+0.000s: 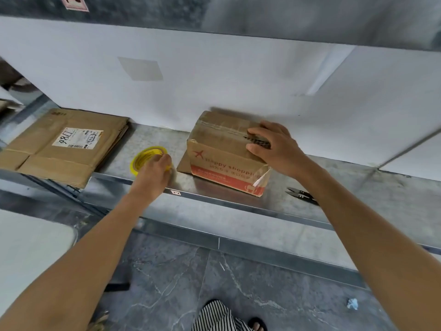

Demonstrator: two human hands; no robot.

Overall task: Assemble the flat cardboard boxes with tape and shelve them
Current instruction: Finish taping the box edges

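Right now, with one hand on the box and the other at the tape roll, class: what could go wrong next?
1. The snips lie near the shelf's front edge, beside the right forearm; a sweep might knock them off.
2. A loose tape end sticks out at the box's lower corner, so that seam may peel.
3. The flat cardboard stack overhangs the edge; it could slide.

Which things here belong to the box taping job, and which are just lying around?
Job: taped box under right hand; yellow tape roll gripped by left hand; flat cardboard stack; black snips.
Lying about: crumpled scrap on the floor.
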